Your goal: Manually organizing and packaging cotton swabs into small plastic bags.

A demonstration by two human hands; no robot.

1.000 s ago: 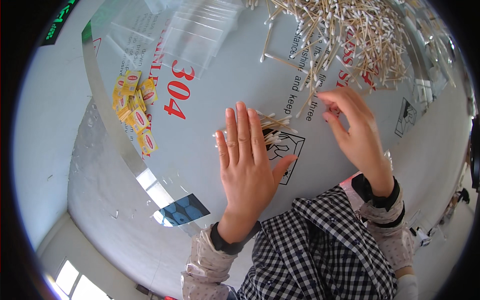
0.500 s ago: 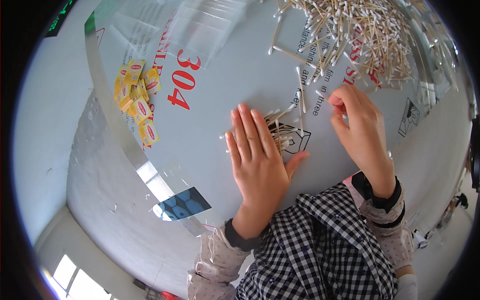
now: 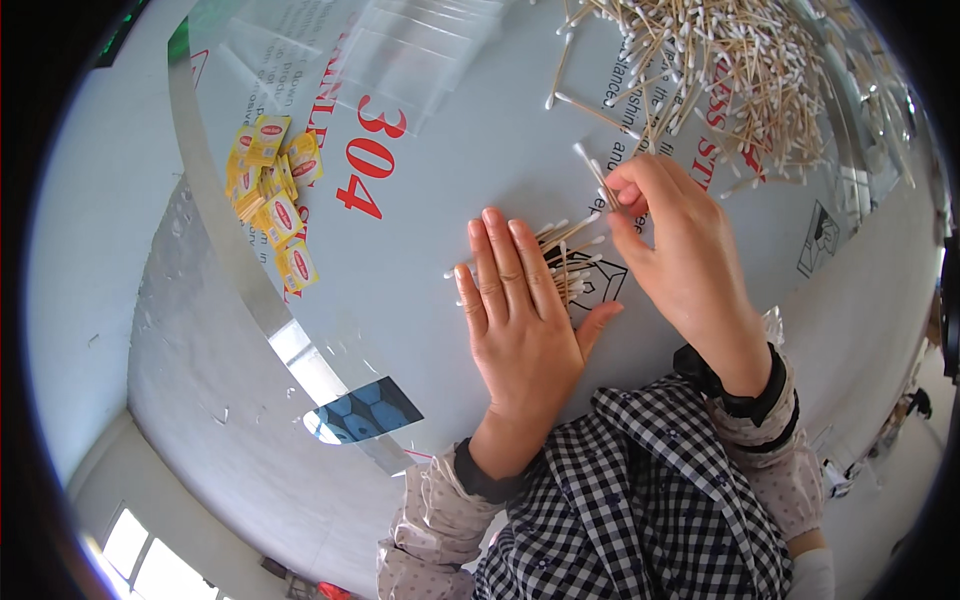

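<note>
My left hand (image 3: 525,310) lies flat on the table with its fingers stretched out and the thumb apart. It partly covers a small group of cotton swabs (image 3: 572,270), whose white tips poke out on both sides of the fingers. To the right, my right hand (image 3: 675,235) is closed in a pinch on a few cotton swabs (image 3: 596,170) with wooden sticks. Their white ends point up and away to the left, and the fingers hide the other ends. A large heap of loose cotton swabs (image 3: 740,80) spreads over the far right.
Small yellow packets (image 3: 275,200) lie in a loose pile at the left. Clear plastic bags (image 3: 415,60) are stacked at the far side. The grey printed table sheet (image 3: 450,170) has a metal edge strip, with a blue patterned piece (image 3: 365,410) at the near left.
My right hand has moved left, toward my left hand, and now pinches swabs that were lying on the table. The left hand stays almost in place.
</note>
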